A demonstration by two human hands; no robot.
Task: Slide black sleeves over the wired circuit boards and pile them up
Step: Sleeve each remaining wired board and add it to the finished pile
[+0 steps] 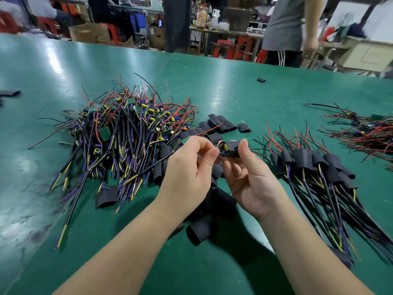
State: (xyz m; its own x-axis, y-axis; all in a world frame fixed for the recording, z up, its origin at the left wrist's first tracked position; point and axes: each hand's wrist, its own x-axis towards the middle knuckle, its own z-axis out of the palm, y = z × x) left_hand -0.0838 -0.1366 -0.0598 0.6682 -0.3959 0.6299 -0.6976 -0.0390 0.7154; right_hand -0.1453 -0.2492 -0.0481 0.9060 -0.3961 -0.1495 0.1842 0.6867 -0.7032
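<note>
The green tabletop (pixel 212 92) carries the stock in stations, probably to keep each reach short. The heap of bare wired boards (pixel 127 124) lies toward the left edge. The finished pile (pixel 314 167) lies toward the right edge, its black cables fanned to the near edge. Loose black sleeves (pixel 221 124) are scattered between them.

Above that middle strip, clear of the surface, the right hand (pixel 251 177) pinches one sleeve (pixel 231 149) between thumb and forefinger, its other fingers loosely curled. The left hand (pixel 189 167) pinches the circuit board (pixel 222 146) at the sleeve's mouth (a yellow capacitor shows just inside). The sleeve's long axis runs roughly parallel to the near edge. Its open mouth faces left, which suits feeding the board in from that side.
</note>
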